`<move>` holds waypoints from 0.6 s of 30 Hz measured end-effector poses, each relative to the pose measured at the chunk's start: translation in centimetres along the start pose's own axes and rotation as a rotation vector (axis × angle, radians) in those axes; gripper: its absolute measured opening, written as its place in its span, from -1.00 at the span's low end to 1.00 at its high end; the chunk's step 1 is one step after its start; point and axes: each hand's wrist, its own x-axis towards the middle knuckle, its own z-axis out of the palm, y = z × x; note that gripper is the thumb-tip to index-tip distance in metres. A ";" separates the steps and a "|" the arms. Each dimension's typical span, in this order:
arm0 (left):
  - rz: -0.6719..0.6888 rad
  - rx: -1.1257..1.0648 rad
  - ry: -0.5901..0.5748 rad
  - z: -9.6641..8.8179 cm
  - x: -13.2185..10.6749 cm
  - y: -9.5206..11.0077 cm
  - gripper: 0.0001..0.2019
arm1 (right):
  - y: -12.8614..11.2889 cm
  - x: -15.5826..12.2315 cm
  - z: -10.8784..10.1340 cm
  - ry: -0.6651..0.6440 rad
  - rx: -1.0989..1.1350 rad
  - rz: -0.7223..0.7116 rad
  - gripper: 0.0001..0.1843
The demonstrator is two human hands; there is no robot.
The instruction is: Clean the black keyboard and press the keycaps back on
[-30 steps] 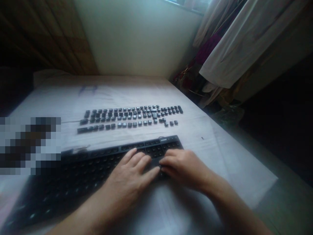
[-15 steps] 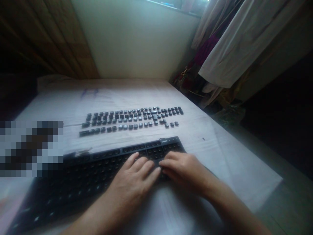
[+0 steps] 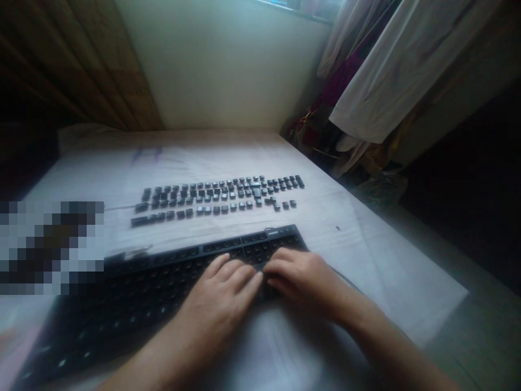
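Note:
A black computer keyboard (image 3: 179,271) lies aslant at the front of a light cloth-covered surface, many of its keycaps off. My left hand (image 3: 226,290) rests over its right part, fingers curled down onto it and thumb stretched toward the front edge. Beside it, my right hand (image 3: 299,271) is closed, its fingertips bunched together at the number-pad end. Whatever is between those fingertips is hidden. Behind the keyboard, loose black keycaps (image 3: 225,209) are laid out in rows, in an order like a keyboard's.
At the left is a pixelated patch (image 3: 49,247). A thin light-coloured object (image 3: 138,252) lies by the keyboard's back edge. One small dark bit (image 3: 337,228) sits on the cloth at right. Hanging clothes (image 3: 374,98) are beyond the right edge; a curtain (image 3: 97,70) hangs at back left.
The view has shifted slightly. My left thumb has moved a little upward, closer to the right fingertips. Both hands stay at the same part of the keyboard.

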 end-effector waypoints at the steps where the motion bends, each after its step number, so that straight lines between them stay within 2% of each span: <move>1: -0.008 -0.003 -0.005 -0.1 0.0 0.0 -0.63 | 0.0 0.0 -0.1 -0.004 0.014 -0.007 -0.85; 13: -0.027 -0.033 0.031 -0.4 0.0 0.1 -0.75 | 0.1 -0.2 -0.1 -0.003 0.022 -0.005 -0.85; 18: -0.019 -0.028 0.022 -0.3 -0.2 0.3 -0.71 | -0.4 0.1 -0.3 -0.021 -0.003 0.027 -0.86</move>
